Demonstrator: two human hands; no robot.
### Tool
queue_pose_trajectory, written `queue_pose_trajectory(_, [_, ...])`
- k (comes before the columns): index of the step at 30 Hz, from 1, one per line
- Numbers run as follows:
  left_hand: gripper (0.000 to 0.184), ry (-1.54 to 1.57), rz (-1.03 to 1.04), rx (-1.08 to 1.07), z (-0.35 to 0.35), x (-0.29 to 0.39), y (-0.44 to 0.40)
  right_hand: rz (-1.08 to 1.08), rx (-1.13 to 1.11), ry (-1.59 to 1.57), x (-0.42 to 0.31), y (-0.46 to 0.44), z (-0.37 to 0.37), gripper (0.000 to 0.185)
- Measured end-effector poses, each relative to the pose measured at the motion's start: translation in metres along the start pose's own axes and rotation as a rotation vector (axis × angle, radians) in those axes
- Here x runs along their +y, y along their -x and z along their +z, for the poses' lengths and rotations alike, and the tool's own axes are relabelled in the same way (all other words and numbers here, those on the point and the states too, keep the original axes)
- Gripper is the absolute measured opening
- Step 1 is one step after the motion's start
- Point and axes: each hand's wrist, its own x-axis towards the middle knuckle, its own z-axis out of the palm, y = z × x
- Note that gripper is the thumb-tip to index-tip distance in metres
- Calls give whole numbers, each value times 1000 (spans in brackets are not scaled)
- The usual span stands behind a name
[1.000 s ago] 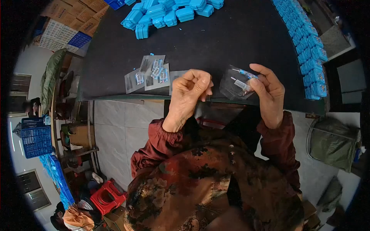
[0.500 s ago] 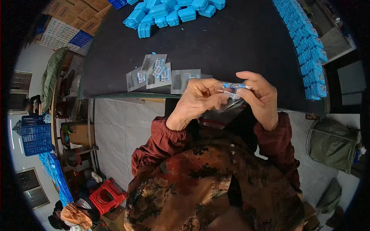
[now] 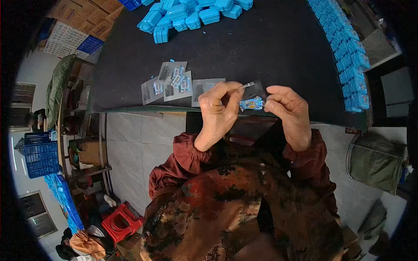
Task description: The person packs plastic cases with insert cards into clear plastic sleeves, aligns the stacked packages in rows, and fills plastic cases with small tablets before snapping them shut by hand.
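Observation:
A clear plastic bag (image 3: 257, 90) with a blue printed label (image 3: 251, 103) is stretched between my two hands over the table's near edge. My left hand (image 3: 220, 108) pinches its left side; a small white strip with dark marks (image 3: 249, 84) pokes out by those fingertips. At the bag's right edge, my right hand (image 3: 291, 111) has thumb and forefinger closed on the plastic. Just left of my hands lie several flat clear bags (image 3: 150, 90) with blue barcoded labels and black print. One of them (image 3: 198, 92) is partly covered by my left hand.
Blue plastic cases (image 3: 176, 13) are heaped at the far side of the black table (image 3: 252, 52). More blue cases (image 3: 350, 65) stand in rows along the right edge. On the floor to the left is a red stool (image 3: 122, 222), below shelving with a blue crate (image 3: 41, 158).
My hands have moved slightly apart and turned the bag, so the blue label now faces up, lower than before. The white strip has shifted up beside my left fingertips.

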Motion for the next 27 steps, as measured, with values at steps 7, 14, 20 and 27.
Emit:
queue_pose_trajectory(7, [6,-84,96,35,1,-7,-1,223,-240,-128,-1,-7,-10,28])
queue_pose_trajectory(14, [5,85,-104,-85,-3,-13,0,341,-142,-209,1,-5,-8,27])
queue_pose_trajectory(20, [6,159,-150,-110,-2,-16,2,228,-268,-117,0,-6,-4,24])
queue_pose_trajectory(27, [3,115,-73,-156,2,-20,-3,312,-412,-18,-7,-7,-16,7])
